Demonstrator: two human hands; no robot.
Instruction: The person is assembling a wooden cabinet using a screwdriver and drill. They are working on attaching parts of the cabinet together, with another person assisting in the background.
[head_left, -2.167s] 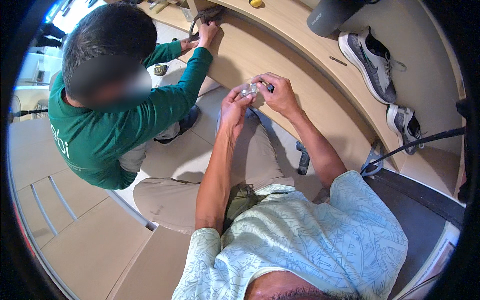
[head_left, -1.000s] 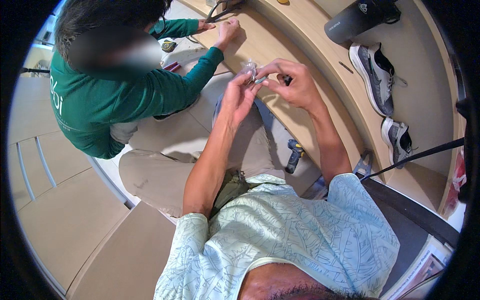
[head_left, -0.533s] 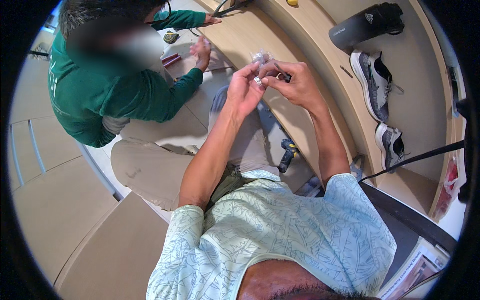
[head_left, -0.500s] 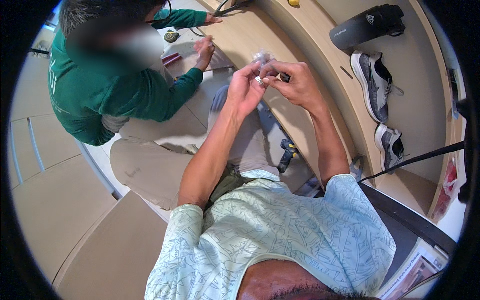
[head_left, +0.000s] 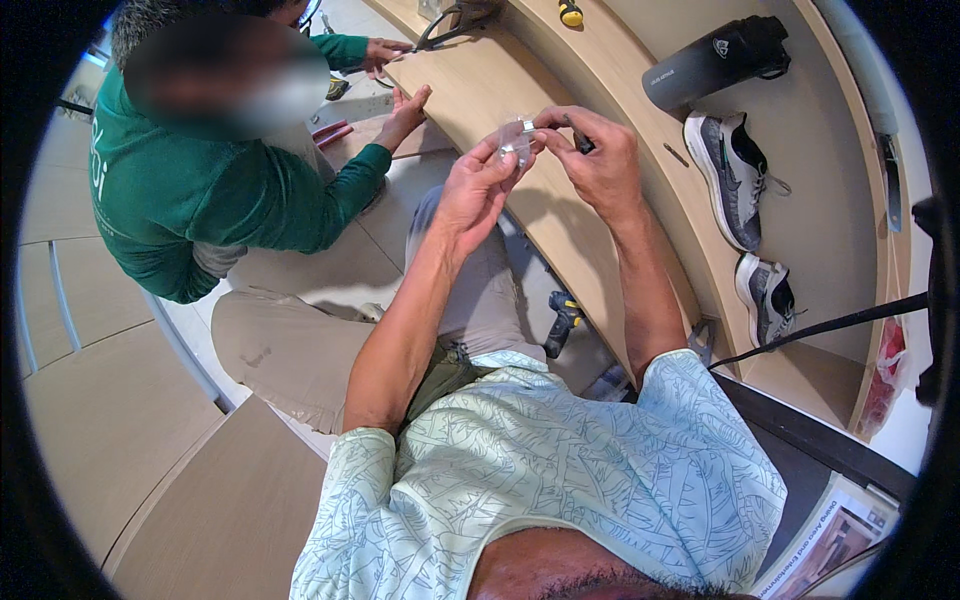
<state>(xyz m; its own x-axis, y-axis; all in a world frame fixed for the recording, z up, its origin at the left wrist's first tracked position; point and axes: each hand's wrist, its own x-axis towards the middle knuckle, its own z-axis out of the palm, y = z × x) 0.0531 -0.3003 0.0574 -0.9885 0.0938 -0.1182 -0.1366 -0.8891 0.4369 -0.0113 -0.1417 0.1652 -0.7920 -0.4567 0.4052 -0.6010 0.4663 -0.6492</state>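
Pinching a crumpled clear plastic bag (head_left: 512, 152) w/ my L hand (head_left: 478, 192), over the pale wood board (head_left: 468, 88), approx mid-length. L thumb & index are closed on it, no gap btwn them bar the plastic; other L fingers bent loosely behind. Small silver piece (head_left: 528, 127) shows at the bag's upper R edge, also over the board; can't tell if it's inside or out. Bag's too crumpled to call a long axis; the silver piece looks short & blocky, too small to say which end is which.

My R hand (head_left: 608, 165) is over the board too, thumb & index tips nearly together at the silver piece. Rest of the R fingers are curled round a dark slim tool (head_left: 584, 144): long axis runs roughly w/ the board's length, thin end twd the board's far end, thick end back twd my palm.

Co-worker's hands (head_left: 404, 118) are at the board's far end. Yellow-and-black drill (head_left: 563, 322) lies just L of the board's near end. Black bottle (head_left: 715, 65) & grey shoes (head_left: 722, 182) sit on the shelf R of the board.
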